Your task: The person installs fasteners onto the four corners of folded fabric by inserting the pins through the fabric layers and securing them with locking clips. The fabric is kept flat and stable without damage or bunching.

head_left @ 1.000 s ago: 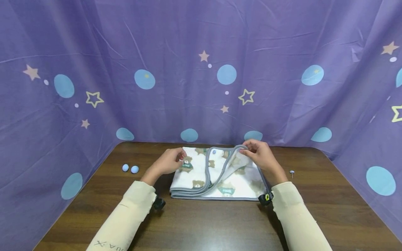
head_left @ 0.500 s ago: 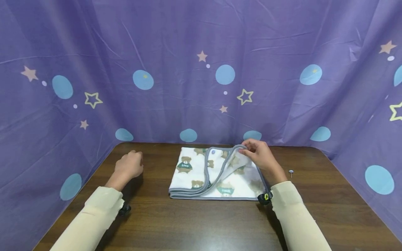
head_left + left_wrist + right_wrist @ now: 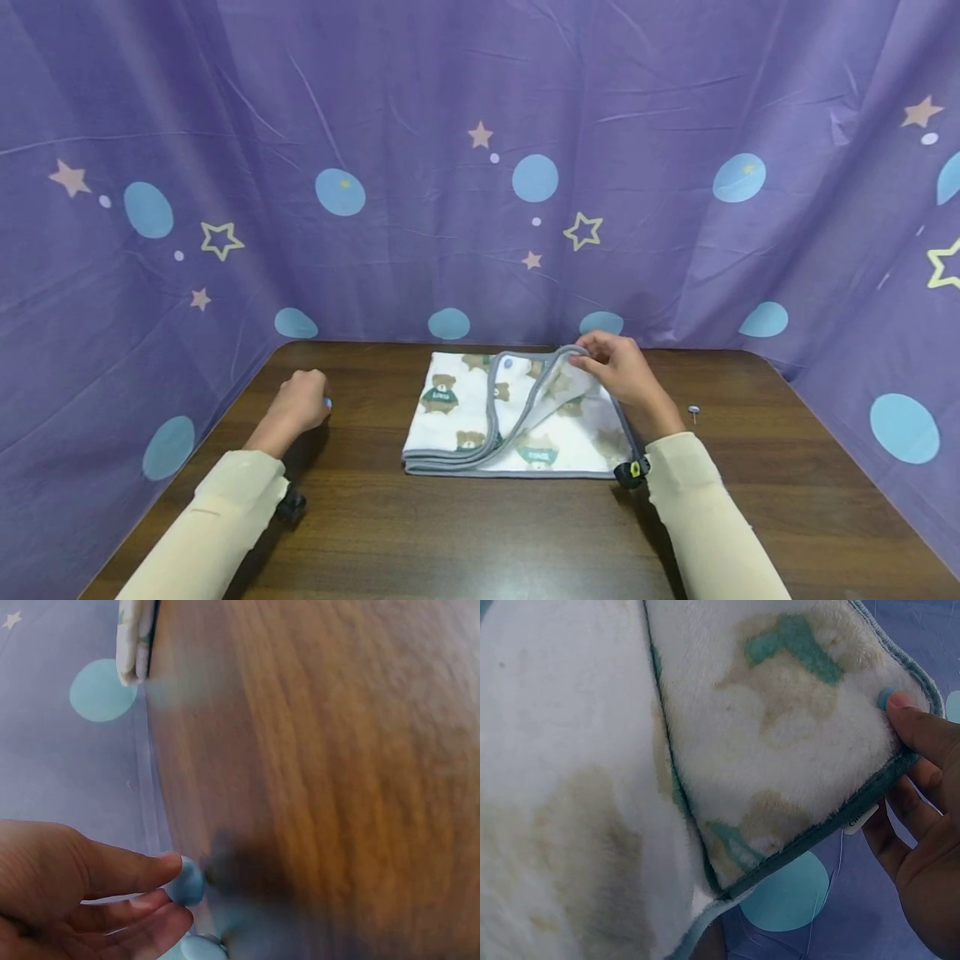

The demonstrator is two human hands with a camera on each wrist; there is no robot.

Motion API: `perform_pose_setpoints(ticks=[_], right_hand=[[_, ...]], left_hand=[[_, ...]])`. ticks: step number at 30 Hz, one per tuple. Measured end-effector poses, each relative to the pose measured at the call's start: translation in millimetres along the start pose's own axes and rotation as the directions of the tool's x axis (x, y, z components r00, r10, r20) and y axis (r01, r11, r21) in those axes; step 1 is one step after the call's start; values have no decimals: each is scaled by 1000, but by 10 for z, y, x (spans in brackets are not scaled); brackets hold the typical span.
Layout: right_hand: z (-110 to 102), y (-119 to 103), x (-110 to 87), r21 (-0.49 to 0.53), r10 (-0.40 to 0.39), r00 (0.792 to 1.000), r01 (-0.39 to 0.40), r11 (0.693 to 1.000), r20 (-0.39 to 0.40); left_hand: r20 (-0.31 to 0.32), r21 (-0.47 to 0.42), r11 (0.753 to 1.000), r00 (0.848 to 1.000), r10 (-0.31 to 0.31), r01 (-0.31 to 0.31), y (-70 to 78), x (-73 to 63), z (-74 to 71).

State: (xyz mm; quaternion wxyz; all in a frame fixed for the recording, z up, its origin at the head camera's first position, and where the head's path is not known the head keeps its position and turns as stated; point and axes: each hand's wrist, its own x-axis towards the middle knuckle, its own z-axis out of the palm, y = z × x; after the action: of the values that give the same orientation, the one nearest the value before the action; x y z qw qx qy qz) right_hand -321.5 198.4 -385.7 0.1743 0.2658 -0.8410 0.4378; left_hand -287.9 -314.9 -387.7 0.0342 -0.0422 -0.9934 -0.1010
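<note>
A folded white blanket point(image 3: 457, 417) with brown bears and grey edging lies at the middle of the table. At its far right corner my right hand point(image 3: 622, 371) grips the turned-up edge. A bit of blue cap point(image 3: 886, 698) shows by the thumb there in the right wrist view. To the left, away from the blanket, my left hand point(image 3: 300, 402) pinches a small round blue cap point(image 3: 189, 883) between thumb and fingers. Just below that hand is a second blue cap point(image 3: 204, 947). A blue round cap point(image 3: 508, 363) sits on the blanket's far part.
On the wooden table point(image 3: 465, 533), right of the blanket, lies a blue-capped pin point(image 3: 693, 410) with a thin shaft. A purple curtain point(image 3: 420, 167) with stars and dots surrounds the far side and both sides.
My left hand has left the blanket's left side and moved left to the two blue caps, now pinching one. My right hand still holds the same blanket corner.
</note>
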Motion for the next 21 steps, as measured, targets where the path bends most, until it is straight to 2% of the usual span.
perform_pose_setpoints(ticks=[7,15,18,21], right_hand=[[3,14,3,7,-2,1000,2,1000,2],[-3,6,-2,7,-14,1000,14,1000,-11],[-3,1,1,2,-19,1000,19,1000,-16],[-4,-8,4,-5,-15,1000,15,1000,-16]], left_hand=[[14,-57,998,1000,14,-14,-56,20,71],[-1,-50,992,993,119,-119,-70,67,126],[-25,-95,986,990,136,-137,-66,96,151],[-60,-178,970,986,155,-163,-51,139,178]])
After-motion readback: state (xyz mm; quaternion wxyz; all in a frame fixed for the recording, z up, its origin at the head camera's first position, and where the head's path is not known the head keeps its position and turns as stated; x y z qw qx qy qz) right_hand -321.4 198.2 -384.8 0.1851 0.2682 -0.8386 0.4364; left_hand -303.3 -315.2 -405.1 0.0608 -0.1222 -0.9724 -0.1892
